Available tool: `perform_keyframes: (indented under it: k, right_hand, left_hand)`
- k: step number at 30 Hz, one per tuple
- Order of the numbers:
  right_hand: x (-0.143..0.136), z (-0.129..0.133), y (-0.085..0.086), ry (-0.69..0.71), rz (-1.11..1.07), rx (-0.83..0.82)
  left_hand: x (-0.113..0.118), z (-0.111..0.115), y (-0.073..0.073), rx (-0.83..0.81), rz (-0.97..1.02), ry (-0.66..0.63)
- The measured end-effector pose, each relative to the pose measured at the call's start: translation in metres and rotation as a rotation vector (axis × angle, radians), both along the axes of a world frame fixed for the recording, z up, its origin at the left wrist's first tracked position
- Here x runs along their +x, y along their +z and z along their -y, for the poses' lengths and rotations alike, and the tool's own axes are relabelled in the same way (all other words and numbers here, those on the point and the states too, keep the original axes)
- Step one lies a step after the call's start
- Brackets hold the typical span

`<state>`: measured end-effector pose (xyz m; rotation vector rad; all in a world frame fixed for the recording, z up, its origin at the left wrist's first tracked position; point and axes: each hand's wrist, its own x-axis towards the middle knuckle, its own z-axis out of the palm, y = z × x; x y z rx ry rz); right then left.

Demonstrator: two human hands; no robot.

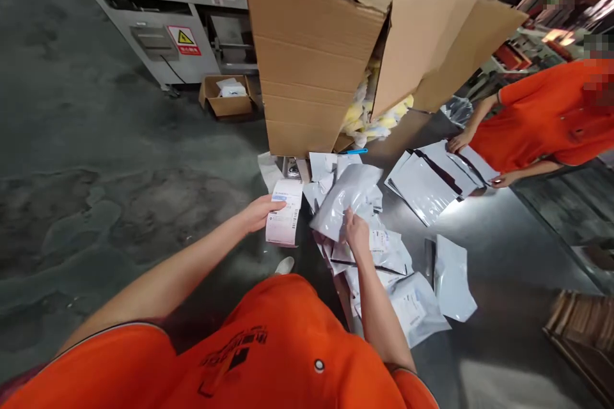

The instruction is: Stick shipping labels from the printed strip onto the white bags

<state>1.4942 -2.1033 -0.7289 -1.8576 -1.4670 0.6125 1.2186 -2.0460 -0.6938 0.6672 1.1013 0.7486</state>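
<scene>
My left hand (261, 212) grips a white shipping label (284, 212) that hangs down at the left edge of the metal table (503, 249). My right hand (355, 233) holds a grey plastic mailer bag (346, 198) lifted a little over a heap of similar filled mailer bags (384, 255). Some bags in the heap carry labels. One flat bag (451, 278) lies to the right of the heap.
A big open cardboard box (326, 45) with yellow packets (364, 115) stands at the table's far side. A co-worker in orange, at the right, rests hands on a stack of empty mailers (432, 179). A small carton (229, 94) and a conveyor machine (167, 6) stand on the floor.
</scene>
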Motion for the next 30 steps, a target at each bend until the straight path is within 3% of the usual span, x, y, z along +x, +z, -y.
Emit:
perform_keyframes:
  k: [2,5,10,13,15,18,19,22,24,26,30]
  right_hand:
    - [0.01,0.012,0.008,-0.11,-0.038,-0.017]
    - [0.049,0.053,0.012,-0.338,-0.093,-0.052]
    - [0.09,0.133,-0.03,-0.44,0.002,-0.299]
    - [0.088,0.142,-0.043,-0.482,0.163,-0.327]
    - [0.081,0.113,-0.036,-0.416,0.254,-0.141]
    - [0.061,0.029,-0.021,-0.038,0.356,0.175]
    - [0.051,-0.002,-0.019,0.079,0.383,0.159]
    - [0.009,-0.076,-0.028,0.201,0.396,0.03]
    - [-0.021,-0.101,-0.04,0.182,0.455,-0.111]
    - [-0.043,-0.11,-0.05,0.149,0.542,-0.149]
    - [-0.061,-0.124,-0.053,0.203,0.507,-0.168]
  left_hand:
    - [-0.008,-0.008,-0.004,0.005,-0.006,-0.032]
    - [-0.017,-0.016,-0.008,0.034,-0.02,-0.101]
    - [0.002,-0.017,-0.004,0.083,-0.024,-0.309]
    - [0.019,-0.018,0.001,0.118,-0.025,-0.452]
    - [0.025,-0.02,0.002,0.135,-0.058,-0.48]
    - [0.025,-0.022,0.002,0.132,-0.097,-0.466]
    - [0.022,-0.022,0.003,0.128,-0.106,-0.454]
    - [0.008,-0.019,0.004,0.125,-0.134,-0.418]
    - [-0.005,-0.015,0.006,0.128,-0.151,-0.396]
    - [-0.017,-0.013,0.007,0.136,-0.167,-0.385]
    - [-0.033,-0.015,0.006,0.151,-0.205,-0.43]
